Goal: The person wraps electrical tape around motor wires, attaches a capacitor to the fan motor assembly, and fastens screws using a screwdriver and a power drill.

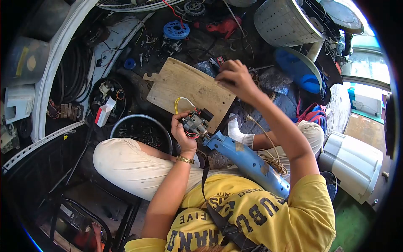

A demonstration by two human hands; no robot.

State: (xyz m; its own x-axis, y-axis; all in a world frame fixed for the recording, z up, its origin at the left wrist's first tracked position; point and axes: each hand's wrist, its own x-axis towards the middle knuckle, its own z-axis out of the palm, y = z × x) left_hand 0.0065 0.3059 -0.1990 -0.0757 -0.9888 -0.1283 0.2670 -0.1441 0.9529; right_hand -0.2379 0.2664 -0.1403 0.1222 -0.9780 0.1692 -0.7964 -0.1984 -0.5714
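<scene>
My left hand (183,133) is wrapped round the side of a small metal motor assembly (194,124) with yellow, white and red wires. The assembly sits at the near edge of a wooden board (184,86), close to the end of a blue metal housing (247,157) that lies across my lap. My right hand (238,80) is raised over the board's right corner. Its fingers are bent and pointing down; whether they hold anything is hidden. A black block (205,114) rests against the assembly.
A round basin of small parts (138,119) and a black bucket with a red-white box (105,111) stand left. Beyond are a blue reel (176,30), a red tool (224,27) and a perforated white basket (285,25). A white bucket (350,164) is right. Part of another person (97,230) shows lower left.
</scene>
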